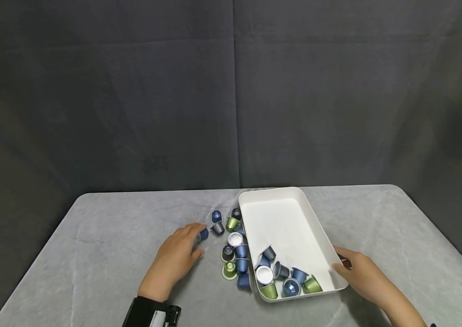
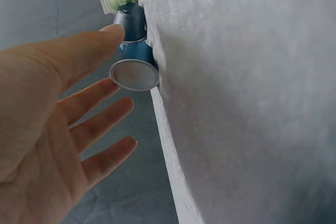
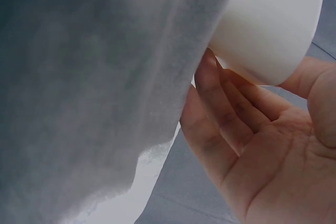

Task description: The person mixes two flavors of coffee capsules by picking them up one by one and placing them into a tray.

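Note:
My left hand is spread beside a blue coffee capsule on the table. In the left wrist view that capsule's flat foil lid faces the camera, between thumb and index fingertip, with the fingers extended and apart. Right of this hand, several blue, green and dark capsules cluster along the tray's left side. The white tray holds more capsules near its front end. At the tray's front right corner, my right hand grips the wall, thumb on the rim and fingers underneath.
A grey cloth-like surface covers the table, whose far edge meets a dark curtain. The tray reaches close to that far edge. A black band wraps the left wrist.

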A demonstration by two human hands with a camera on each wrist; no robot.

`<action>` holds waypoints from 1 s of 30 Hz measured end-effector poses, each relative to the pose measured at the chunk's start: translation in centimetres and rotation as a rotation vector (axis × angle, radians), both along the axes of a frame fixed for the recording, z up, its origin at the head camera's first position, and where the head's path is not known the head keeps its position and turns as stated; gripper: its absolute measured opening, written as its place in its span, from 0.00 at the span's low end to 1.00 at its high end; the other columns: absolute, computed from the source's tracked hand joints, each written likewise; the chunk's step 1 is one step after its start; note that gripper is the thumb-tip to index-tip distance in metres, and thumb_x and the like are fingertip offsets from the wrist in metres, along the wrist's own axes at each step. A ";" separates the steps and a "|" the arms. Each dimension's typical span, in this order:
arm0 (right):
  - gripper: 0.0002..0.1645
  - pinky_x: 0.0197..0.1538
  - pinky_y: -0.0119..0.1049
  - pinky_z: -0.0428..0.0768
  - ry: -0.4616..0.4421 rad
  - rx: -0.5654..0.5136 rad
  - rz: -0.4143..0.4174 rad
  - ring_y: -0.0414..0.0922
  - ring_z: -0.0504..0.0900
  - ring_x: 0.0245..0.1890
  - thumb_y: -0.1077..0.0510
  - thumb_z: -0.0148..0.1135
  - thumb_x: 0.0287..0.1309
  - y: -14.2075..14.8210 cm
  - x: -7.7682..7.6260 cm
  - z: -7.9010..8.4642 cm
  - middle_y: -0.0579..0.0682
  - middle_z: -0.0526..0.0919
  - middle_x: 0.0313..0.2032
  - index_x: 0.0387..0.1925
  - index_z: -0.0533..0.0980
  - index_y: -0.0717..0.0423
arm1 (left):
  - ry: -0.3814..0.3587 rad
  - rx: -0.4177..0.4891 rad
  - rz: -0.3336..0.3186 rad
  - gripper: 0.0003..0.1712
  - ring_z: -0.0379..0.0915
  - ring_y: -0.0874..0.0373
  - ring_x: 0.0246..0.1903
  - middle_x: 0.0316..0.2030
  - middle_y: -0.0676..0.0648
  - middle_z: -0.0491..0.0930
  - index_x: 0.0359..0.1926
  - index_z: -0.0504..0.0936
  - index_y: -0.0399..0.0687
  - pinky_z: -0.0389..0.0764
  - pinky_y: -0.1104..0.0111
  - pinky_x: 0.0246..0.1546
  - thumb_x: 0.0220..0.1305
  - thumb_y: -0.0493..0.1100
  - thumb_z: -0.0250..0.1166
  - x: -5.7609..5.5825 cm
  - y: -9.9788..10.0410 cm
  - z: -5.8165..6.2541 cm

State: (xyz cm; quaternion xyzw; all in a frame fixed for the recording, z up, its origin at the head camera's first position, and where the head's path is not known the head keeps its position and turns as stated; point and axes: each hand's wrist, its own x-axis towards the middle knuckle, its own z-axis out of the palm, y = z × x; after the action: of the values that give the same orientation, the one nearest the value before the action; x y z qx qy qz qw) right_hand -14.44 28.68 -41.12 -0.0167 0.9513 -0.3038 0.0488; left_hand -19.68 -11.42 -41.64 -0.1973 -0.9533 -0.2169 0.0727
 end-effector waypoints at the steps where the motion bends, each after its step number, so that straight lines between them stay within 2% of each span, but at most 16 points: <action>1: 0.28 0.41 0.49 0.81 0.002 -0.001 0.001 0.53 0.84 0.41 0.64 0.64 0.62 0.0 0.0 0.0 0.64 0.83 0.46 0.60 0.71 0.76 | 0.001 -0.002 0.000 0.31 0.71 0.43 0.60 0.61 0.41 0.75 0.62 0.76 0.41 0.73 0.48 0.57 0.57 0.38 0.74 0.0 0.0 0.0; 10: 0.27 0.41 0.47 0.80 0.017 0.001 0.011 0.51 0.83 0.40 0.65 0.63 0.62 0.0 0.1 0.0 0.63 0.84 0.45 0.59 0.71 0.75 | 0.035 0.002 0.001 0.25 0.76 0.46 0.53 0.53 0.44 0.79 0.55 0.80 0.43 0.76 0.52 0.51 0.56 0.37 0.74 0.0 0.0 -0.4; 18: 0.28 0.42 0.50 0.81 0.000 0.013 0.006 0.53 0.84 0.41 0.64 0.63 0.62 0.0 0.0 0.1 0.64 0.83 0.45 0.60 0.71 0.76 | 0.030 0.078 -0.021 0.19 0.78 0.50 0.48 0.47 0.47 0.80 0.50 0.82 0.44 0.78 0.56 0.48 0.57 0.33 0.72 0.0 0.2 -0.5; 23: 0.28 0.43 0.51 0.81 0.002 0.020 0.007 0.54 0.84 0.41 0.64 0.64 0.62 -0.1 0.0 0.2 0.66 0.83 0.46 0.59 0.71 0.76 | 0.024 0.072 -0.019 0.18 0.79 0.52 0.46 0.45 0.49 0.79 0.48 0.83 0.47 0.79 0.57 0.46 0.56 0.34 0.73 0.0 0.5 -0.5; 26: 0.27 0.42 0.51 0.81 0.005 0.022 0.007 0.54 0.84 0.40 0.65 0.64 0.61 -0.1 0.0 0.1 0.66 0.83 0.46 0.59 0.71 0.76 | -0.008 0.060 -0.024 0.18 0.78 0.50 0.49 0.48 0.48 0.80 0.49 0.83 0.46 0.78 0.56 0.49 0.57 0.35 0.73 0.0 0.6 -0.4; 30: 0.28 0.42 0.51 0.81 0.001 0.024 0.005 0.54 0.84 0.41 0.64 0.64 0.61 -0.1 0.0 0.2 0.66 0.83 0.46 0.60 0.71 0.76 | -0.063 0.043 -0.045 0.21 0.75 0.45 0.56 0.56 0.43 0.79 0.53 0.82 0.42 0.74 0.53 0.57 0.57 0.35 0.72 0.1 0.8 -0.2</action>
State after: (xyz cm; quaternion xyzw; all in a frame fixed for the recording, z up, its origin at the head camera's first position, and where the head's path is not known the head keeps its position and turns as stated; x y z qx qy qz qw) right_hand -14.44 28.60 -40.97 -0.0184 0.9549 -0.2922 0.0495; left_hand -19.55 -10.58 -41.85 -0.2101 -0.9456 -0.2448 0.0421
